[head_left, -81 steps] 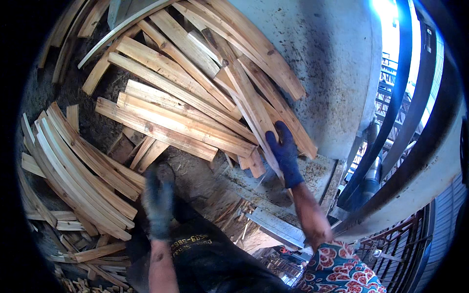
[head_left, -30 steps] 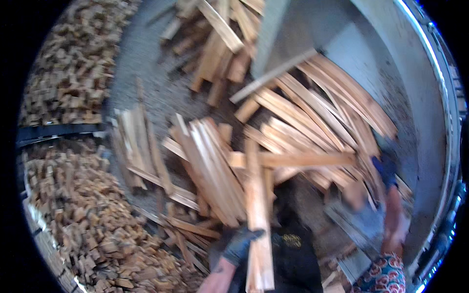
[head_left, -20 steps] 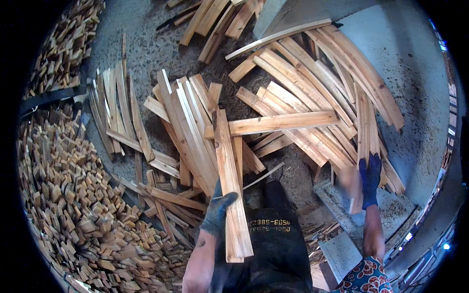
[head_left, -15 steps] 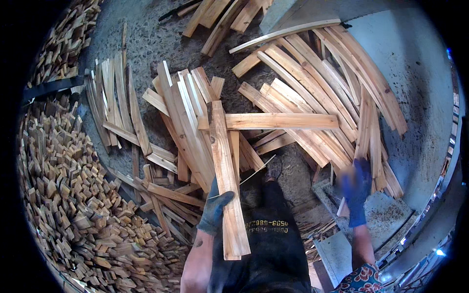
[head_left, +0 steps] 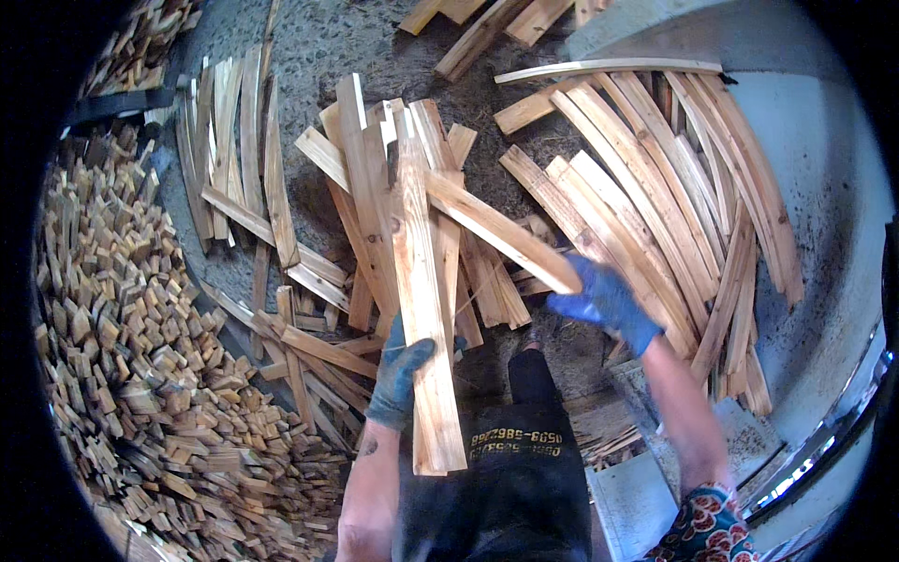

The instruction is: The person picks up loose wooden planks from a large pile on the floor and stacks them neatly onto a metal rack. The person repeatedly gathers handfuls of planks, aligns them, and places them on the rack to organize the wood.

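My left hand (head_left: 405,370), in a grey-blue work glove, is closed around the lower part of a long wooden board (head_left: 421,272). A second board edge shows beneath it, so I seem to hold at least two stacked together. Its thumb lies across the top face. My right hand (head_left: 611,304), in a brighter blue glove, grips the near right end of another wooden board (head_left: 501,229). That board slants up to the left, and its far end meets the side of the held stack. A thin pale strip, too blurred to name, runs between the hands.
Loose boards (head_left: 361,206) lie in a pile just ahead. A larger fanned pile (head_left: 646,187) rests against a pale metal panel (head_left: 833,178) at the right. Densely packed short wood pieces (head_left: 159,356) fill the left. More boards (head_left: 482,37) lie at the far side of the rough floor.
My right hand has come from the right-hand pile to the crosswise board and taken its end. That board's right end has swung toward me. The view has shifted slightly.
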`<state>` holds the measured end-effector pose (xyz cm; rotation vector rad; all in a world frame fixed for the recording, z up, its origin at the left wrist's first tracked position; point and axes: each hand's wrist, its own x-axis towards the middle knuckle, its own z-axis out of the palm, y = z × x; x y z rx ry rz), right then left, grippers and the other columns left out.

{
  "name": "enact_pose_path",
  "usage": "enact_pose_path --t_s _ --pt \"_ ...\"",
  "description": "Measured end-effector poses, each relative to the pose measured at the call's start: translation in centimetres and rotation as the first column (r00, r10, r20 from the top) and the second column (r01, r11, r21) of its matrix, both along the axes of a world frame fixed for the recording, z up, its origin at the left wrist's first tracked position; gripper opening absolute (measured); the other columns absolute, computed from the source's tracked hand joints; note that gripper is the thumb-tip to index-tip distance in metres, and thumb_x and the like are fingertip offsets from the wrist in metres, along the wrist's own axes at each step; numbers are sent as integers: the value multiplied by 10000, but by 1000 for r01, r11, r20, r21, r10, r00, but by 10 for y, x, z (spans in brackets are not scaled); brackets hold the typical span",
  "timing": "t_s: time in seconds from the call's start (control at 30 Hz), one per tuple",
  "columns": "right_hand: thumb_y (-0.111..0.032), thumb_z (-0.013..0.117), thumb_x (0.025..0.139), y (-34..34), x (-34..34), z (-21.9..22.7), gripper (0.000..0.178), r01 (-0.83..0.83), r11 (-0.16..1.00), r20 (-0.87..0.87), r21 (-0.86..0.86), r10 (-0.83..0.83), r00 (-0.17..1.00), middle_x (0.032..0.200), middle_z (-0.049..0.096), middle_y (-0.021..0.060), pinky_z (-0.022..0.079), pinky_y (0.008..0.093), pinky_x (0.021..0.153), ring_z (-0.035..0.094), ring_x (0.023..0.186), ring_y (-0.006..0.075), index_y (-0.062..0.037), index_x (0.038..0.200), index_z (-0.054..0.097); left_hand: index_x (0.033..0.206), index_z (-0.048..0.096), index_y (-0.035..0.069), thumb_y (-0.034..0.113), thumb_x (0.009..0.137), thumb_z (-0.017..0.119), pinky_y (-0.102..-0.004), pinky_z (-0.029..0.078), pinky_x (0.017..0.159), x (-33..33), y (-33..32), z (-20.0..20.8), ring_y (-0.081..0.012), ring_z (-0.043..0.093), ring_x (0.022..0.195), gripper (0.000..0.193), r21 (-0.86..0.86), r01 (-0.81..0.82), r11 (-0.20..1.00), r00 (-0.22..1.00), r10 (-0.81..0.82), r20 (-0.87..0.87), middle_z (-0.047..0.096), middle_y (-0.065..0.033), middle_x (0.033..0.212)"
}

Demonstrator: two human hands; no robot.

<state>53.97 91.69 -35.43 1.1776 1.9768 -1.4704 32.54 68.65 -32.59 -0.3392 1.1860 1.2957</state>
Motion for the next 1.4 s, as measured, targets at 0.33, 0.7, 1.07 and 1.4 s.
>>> enact_pose_path --t_s 0.33,0.7,1.07,1.4 --pt "-340 667 782 -110 -122 -52 735 484 875 -152 -26 -482 863 1224 504 267 399 396 956 501 1144 363 38 1325 345 1149 530 26 231 850 556 -321 525 759 -52 25 -45 -197 638 821 363 -179 -91 980 993 75 -94 629 -86 974" --pt "-396 650 758 -112 -87 -81 887 152 987 24 46 -153 988 1298 422 307 359 399 1002 453 1189 386 83 1375 229 1257 458 4 224 886 566 -339 490 825 -91 -61 -85 -232 592 887 445 -399 -70 914 823 -173 -541 599 -115 1046" --pt "-402 649 811 -109 -57 -49 696 352 931 -45 -97 -358 933 1298 465 238 340 383 1019 452 1208 320 22 1309 413 1361 364 15 197 944 467 -317 224 1084 -245 -63 -121 -199 294 1316 466 -450 298 842 177 -512 -840 327 -83 1421" --pt "-195 682 784 -75 121 92 500 453 693 -10 561 -541 841 1172 579 179 432 364 934 561 1090 280 -8 1218 520 1308 401 -28 153 863 607 -371 261 1071 -21 41 -87 -291 368 1269 523 -458 424 781 16 -512 -859 421 -175 1349"
